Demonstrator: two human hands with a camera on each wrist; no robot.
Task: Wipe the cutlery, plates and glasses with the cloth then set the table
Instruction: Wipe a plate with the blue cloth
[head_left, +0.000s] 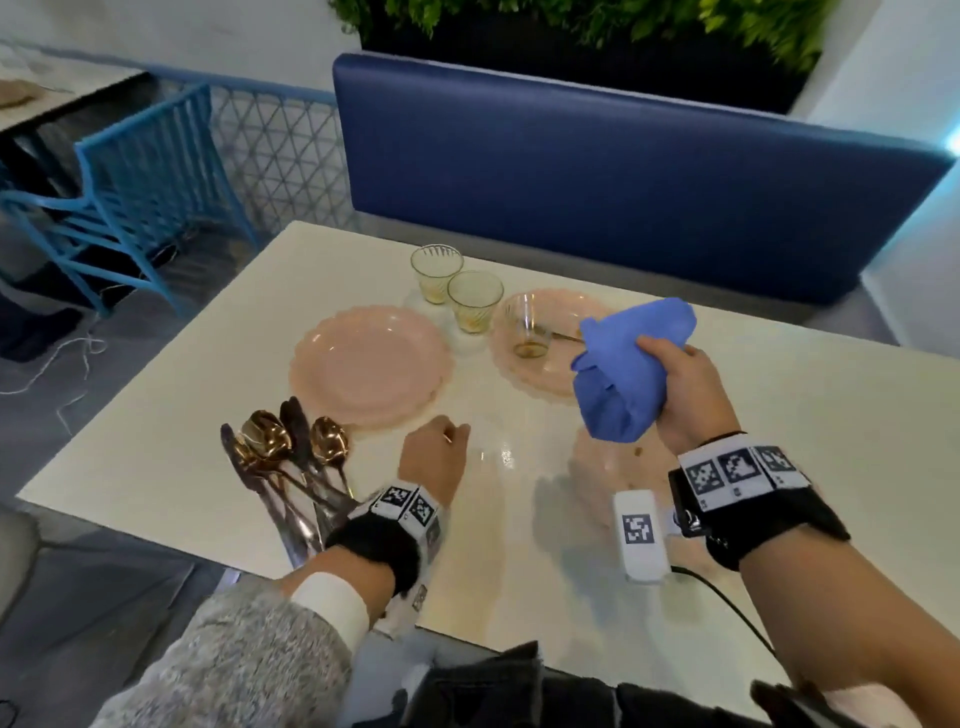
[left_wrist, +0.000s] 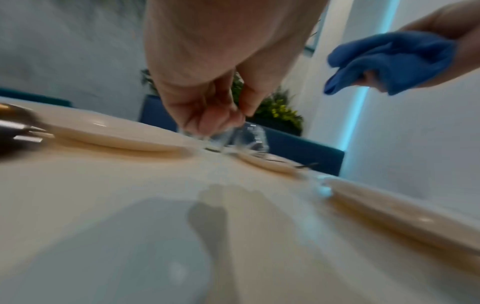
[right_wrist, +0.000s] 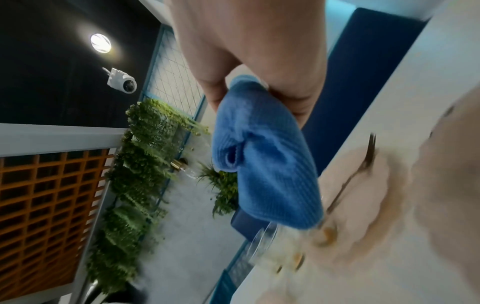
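My right hand hangs above the table's right side and grips a bunched blue cloth, also seen in the right wrist view. My left hand hovers low over the table's middle with curled fingers; I see nothing in it. One pink plate lies left of centre. A second pink plate carries a glass and a fork. A third pink plate lies below the cloth. Two glasses stand at the back. Gold and dark cutlery is piled left of my left hand.
The white table has its near edge just under my wrists. A blue bench runs along the far side, with plants behind it. A blue chair stands off to the left. A cable trails from my right wrist.
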